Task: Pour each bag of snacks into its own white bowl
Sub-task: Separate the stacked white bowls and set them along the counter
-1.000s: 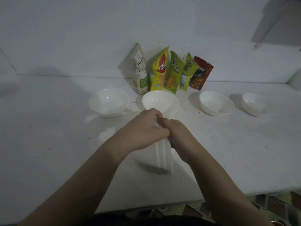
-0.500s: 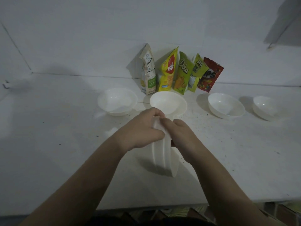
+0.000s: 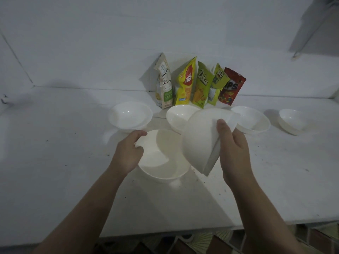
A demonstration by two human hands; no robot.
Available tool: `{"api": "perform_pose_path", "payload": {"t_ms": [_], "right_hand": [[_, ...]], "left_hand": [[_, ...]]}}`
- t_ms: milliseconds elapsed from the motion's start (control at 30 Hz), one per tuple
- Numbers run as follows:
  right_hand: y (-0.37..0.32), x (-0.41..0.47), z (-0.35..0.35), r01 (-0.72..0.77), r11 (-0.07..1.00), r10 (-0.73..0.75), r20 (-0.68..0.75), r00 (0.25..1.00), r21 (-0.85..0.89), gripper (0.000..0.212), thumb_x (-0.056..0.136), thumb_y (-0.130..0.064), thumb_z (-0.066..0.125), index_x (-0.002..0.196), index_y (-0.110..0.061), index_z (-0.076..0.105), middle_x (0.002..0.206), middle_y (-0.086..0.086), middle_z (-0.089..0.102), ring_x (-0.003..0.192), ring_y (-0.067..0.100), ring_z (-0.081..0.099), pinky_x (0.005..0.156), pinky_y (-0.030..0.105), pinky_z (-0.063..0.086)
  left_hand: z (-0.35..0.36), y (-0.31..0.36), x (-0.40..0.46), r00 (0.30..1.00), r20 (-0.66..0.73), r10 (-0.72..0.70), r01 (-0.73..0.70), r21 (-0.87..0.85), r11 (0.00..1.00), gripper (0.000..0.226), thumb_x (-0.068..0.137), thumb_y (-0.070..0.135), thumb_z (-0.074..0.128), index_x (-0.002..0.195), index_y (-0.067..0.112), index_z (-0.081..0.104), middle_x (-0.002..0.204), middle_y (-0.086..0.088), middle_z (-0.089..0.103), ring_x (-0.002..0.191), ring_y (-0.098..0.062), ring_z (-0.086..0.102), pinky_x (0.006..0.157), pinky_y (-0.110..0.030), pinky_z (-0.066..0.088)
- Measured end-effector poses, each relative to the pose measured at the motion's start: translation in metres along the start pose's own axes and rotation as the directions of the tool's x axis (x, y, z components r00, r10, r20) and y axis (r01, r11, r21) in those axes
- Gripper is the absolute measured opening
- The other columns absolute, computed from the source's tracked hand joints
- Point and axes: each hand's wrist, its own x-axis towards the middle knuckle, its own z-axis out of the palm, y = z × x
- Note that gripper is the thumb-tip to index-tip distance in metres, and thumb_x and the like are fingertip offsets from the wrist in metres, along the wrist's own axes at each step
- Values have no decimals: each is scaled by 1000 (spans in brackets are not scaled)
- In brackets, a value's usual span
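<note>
My left hand [image 3: 128, 154] grips the left rim of a white bowl [image 3: 165, 162] that faces up just above or on the table. To its right, my right hand [image 3: 233, 149] holds a second white bowl [image 3: 200, 138] tilted on its side, thumb on its underside. Further back, several white bowls stand in a row: far left [image 3: 130, 116], middle [image 3: 178, 116] partly hidden, right [image 3: 251, 120], far right [image 3: 291, 121]. Several snack bags lean on the back wall: white-green [image 3: 164, 83], yellow [image 3: 185, 83], green [image 3: 202, 85], smaller green [image 3: 217, 83], red [image 3: 231, 87].
The white table [image 3: 55, 162] is speckled with dark crumbs and meets white walls at the back and left. Its front edge runs near my forearms, with floor clutter [image 3: 211, 242] below. A dark object [image 3: 315, 26] hangs at the upper right.
The two nested bowls I held upright together have come apart. My left hand now holds one facing up, and my right hand has swung the other out to the right.
</note>
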Motion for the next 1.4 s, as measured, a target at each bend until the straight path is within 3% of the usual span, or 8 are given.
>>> {"api": "perform_pose_path", "payload": {"t_ms": [233, 367, 533, 700, 900, 1067, 1200, 1400], "right_hand": [[16, -11, -7, 178, 982, -177, 20, 984, -58, 27, 103, -35, 43, 87, -33, 65, 82, -24, 70, 81, -6, 65, 69, 12, 53], [20, -11, -15, 216, 975, -216, -1, 976, -42, 29, 96, -41, 42, 80, -27, 63, 75, -18, 67, 72, -4, 63, 62, 13, 50], [21, -8, -32, 248, 968, -249, -22, 968, -33, 23, 97, -40, 42, 94, -35, 65, 90, -19, 72, 88, 2, 69, 69, 16, 54], [22, 2, -67, 260, 965, -254, 104, 961, -43, 38, 100, -43, 38, 123, -25, 63, 110, -14, 72, 107, 3, 66, 84, 17, 55], [25, 29, -117, 290, 947, -244, 276, 930, -141, 34, 104, -39, 36, 97, -14, 59, 73, -29, 65, 73, -7, 62, 66, 8, 45], [20, 48, -165, 323, 925, -248, 324, 913, -201, 27, 102, -40, 36, 87, -34, 57, 76, -32, 65, 76, -9, 61, 68, 6, 43], [18, 70, -222, 243, 926, -149, 312, 938, -288, 37, 102, -49, 35, 100, -28, 65, 94, -17, 71, 89, -3, 64, 77, 16, 50], [54, 111, -293, 270, 635, -87, 280, 956, -724, 33, 104, -31, 40, 75, -16, 46, 72, -3, 53, 64, 13, 51, 56, 21, 36]], "left_hand": [[14, -1, -7, 925, -24, 380, -359, 274, 892, 33, 91, 9, 61, 123, 17, 62, 138, 1, 54, 130, -15, 47, 104, -15, 28], [31, 42, -24, 819, 56, 572, -574, 104, 812, 42, 91, 19, 60, 132, 19, 54, 140, 5, 51, 132, -5, 44, 110, -25, 35], [70, 87, -52, 748, 185, 637, -618, -154, 771, 71, 82, 30, 70, 143, 27, 35, 153, 2, 35, 143, -13, 32, 111, -42, 39], [103, 113, -54, 725, 257, 639, -643, -78, 762, 87, 73, 29, 75, 147, 31, 29, 159, 7, 21, 146, -5, 20, 111, -35, 39], [143, 149, -58, 736, 222, 640, -671, 115, 732, 86, 64, 38, 65, 142, 40, 29, 159, 11, 14, 145, -3, 20, 106, -21, 33], [173, 163, -50, 824, 114, 555, -563, 57, 824, 80, 63, 23, 65, 138, 32, 39, 148, 9, 33, 137, -1, 29, 110, -13, 26], [206, 146, -38, 989, -53, 138, -145, -159, 977, 67, 68, 28, 53, 134, 24, 44, 134, 5, 45, 121, -15, 46, 109, -39, 38], [259, 124, -31, 965, -15, -263, 225, -477, 850, 15, 99, 37, 47, 106, 25, 53, 120, -7, 59, 109, -27, 58, 99, -54, 47]]}}
